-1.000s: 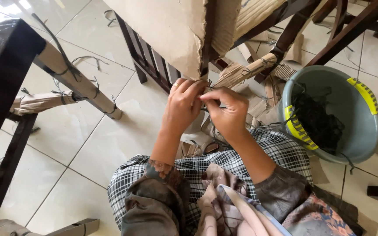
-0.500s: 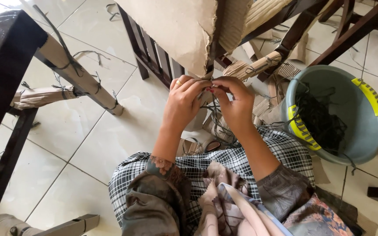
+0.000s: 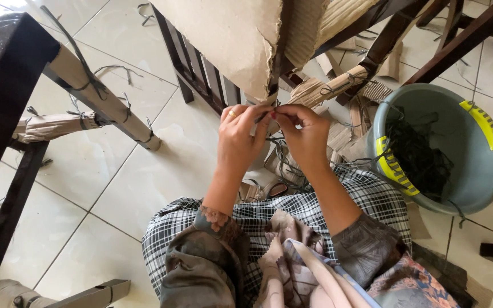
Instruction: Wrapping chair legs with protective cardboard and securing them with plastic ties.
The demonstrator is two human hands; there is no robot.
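Two hands meet at twelve o'clock of the lap in the head view: the left hand and right hand both pinch a thin dark strap just under the torn cardboard wrapping. Its short visible length runs nine-to-three. Pulled hard, it might slip or tear the cardboard edge.

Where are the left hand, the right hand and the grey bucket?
left hand (image 3: 241, 137): head view, back of the hand.
right hand (image 3: 306, 137): head view, back of the hand.
grey bucket (image 3: 475, 171): head view, bare inner wall at right.
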